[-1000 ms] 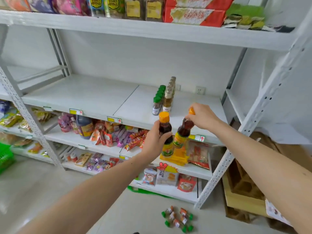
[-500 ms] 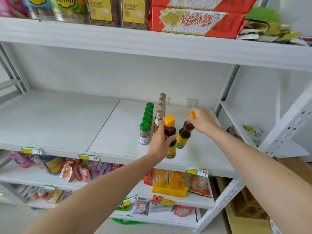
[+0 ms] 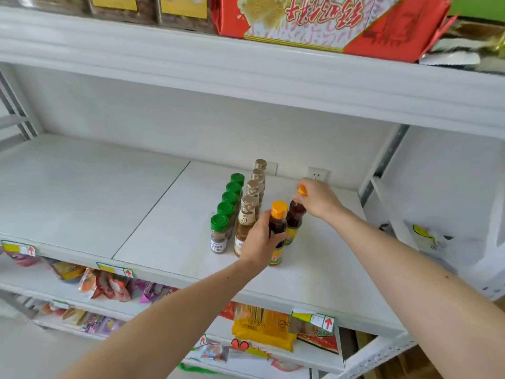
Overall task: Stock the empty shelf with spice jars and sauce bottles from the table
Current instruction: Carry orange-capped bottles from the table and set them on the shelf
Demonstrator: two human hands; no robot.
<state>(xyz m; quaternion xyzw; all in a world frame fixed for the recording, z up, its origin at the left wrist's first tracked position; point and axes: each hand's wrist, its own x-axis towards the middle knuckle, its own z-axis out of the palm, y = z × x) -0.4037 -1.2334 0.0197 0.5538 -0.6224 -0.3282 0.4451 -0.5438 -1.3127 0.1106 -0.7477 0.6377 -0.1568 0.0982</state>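
My left hand [image 3: 259,242] grips a dark sauce bottle with an orange cap [image 3: 278,228] around its body; the bottle stands upright on the white shelf [image 3: 153,222]. Just behind it, my right hand [image 3: 318,199] holds a second dark, orange-capped sauce bottle [image 3: 295,216] by its cap, tilted slightly over the shelf. To their left stand a row of several green-capped spice jars [image 3: 220,232] and a row of several gold-capped bottles [image 3: 247,214], running toward the back wall.
The shelf above [image 3: 246,77] carries a red box [image 3: 336,20] and jars close overhead. A wall socket [image 3: 317,175] sits behind the right hand. Lower shelves hold snack packets [image 3: 109,285] and a yellow pack [image 3: 263,328]. A shelf post [image 3: 382,160] rises at right.
Both hands have carried their sauce bottles up from below shelf level and onto the shelf, beside the gold-capped row. The view has moved closer to the shelf.
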